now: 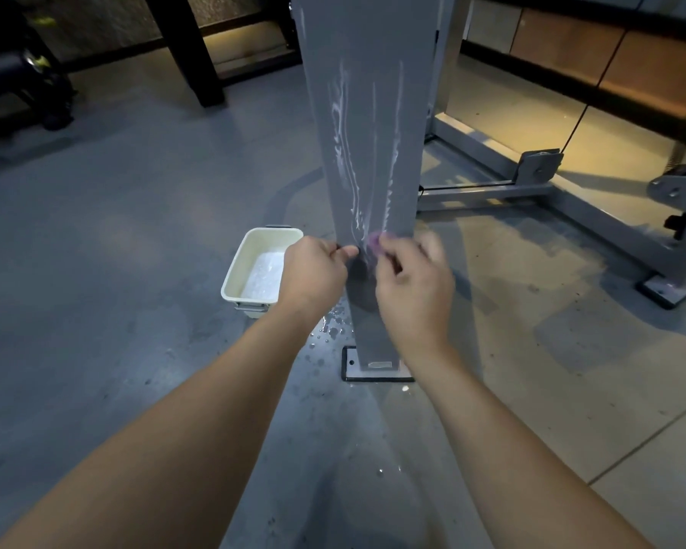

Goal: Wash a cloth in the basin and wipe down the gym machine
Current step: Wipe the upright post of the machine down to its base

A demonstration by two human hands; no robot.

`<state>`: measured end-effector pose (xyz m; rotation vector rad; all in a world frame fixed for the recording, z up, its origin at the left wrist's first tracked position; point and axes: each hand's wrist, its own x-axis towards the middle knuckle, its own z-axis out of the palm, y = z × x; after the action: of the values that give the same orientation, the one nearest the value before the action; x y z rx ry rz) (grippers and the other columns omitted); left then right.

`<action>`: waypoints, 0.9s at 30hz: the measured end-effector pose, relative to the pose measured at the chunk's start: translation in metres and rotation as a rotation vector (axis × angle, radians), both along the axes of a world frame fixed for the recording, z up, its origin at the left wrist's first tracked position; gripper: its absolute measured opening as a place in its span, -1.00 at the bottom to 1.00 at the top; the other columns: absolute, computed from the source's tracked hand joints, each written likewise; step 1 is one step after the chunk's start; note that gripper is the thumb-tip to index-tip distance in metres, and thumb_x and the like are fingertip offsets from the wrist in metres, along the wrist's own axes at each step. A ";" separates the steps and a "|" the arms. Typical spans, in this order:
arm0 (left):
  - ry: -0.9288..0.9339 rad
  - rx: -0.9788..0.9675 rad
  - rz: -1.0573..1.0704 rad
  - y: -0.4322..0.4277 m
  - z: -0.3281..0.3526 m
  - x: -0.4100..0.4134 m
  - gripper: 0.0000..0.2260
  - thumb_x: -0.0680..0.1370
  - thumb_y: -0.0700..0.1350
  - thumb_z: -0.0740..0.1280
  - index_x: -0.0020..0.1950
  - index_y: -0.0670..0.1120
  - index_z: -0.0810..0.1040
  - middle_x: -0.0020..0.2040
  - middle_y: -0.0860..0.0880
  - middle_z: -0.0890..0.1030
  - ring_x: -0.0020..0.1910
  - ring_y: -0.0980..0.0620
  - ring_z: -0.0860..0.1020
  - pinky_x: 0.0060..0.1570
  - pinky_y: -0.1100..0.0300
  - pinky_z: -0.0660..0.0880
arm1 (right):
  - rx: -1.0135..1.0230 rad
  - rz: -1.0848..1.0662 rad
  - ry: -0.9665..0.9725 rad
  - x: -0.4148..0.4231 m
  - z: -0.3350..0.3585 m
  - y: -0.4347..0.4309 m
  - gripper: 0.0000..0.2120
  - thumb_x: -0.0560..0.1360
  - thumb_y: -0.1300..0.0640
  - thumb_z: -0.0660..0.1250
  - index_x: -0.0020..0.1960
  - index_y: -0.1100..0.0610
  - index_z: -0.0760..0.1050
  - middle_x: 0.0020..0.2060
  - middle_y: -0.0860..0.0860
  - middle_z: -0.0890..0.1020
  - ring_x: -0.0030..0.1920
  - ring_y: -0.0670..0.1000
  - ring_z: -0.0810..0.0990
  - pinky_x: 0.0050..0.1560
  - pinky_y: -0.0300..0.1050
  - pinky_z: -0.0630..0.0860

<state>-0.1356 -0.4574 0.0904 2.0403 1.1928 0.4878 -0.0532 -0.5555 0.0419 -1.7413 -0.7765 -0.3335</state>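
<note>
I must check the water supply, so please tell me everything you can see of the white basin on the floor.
The basin is a cream-white rectangular tub, plastic by its look, with rounded corners and a grey handle at each short end. It stands upright on the grey floor, left of the machine's grey column, apart from it. Foamy or bubbly water lies shallow in its bottom. The left hand hides its right edge in this view; whether it touches the basin cannot be told.

left hand (313, 271) fingers curled against wet grey metal machine column (369, 132) | right hand (412, 283) pinches small purple cloth (375, 240) on column | cream rectangular plastic basin (234, 271) holding foamy water, left of column | water drops (333, 328) on grey floor
</note>
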 end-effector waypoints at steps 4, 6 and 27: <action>-0.001 -0.006 -0.042 0.001 -0.002 -0.007 -0.54 0.63 0.00 0.37 -0.42 -0.10 0.38 -0.62 0.07 0.30 -0.49 0.00 0.26 -0.54 0.28 0.23 | -0.025 0.043 -0.126 -0.015 -0.007 -0.005 -0.90 0.56 0.29 0.42 0.03 0.19 0.71 -0.16 0.11 0.54 -0.13 0.07 0.64 -0.22 0.07 0.61; 0.002 -0.003 -0.067 0.000 0.000 -0.011 -0.56 0.65 -0.01 0.33 -0.40 -0.08 0.37 -0.59 0.06 0.30 -0.47 0.02 0.27 -0.52 0.29 0.23 | -0.063 0.064 -0.079 -0.016 -0.007 -0.008 -0.87 0.52 0.33 0.45 0.01 0.17 0.71 -0.15 0.10 0.56 -0.12 0.02 0.62 -0.21 0.06 0.58; -0.373 0.161 -0.049 -0.013 0.087 -0.013 -0.83 0.57 0.00 0.46 0.06 0.15 0.49 -0.07 0.22 0.61 -0.08 0.42 0.54 -0.12 0.58 0.37 | -0.020 0.058 -0.157 -0.004 0.056 -0.007 -0.82 0.54 0.37 0.37 0.07 0.20 0.67 -0.14 0.11 0.47 -0.24 0.15 0.56 -0.31 0.13 0.57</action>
<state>-0.1486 -0.4702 0.1770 1.9909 0.9004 0.9200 -0.0569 -0.5630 0.0982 -1.7226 -0.9446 -0.4275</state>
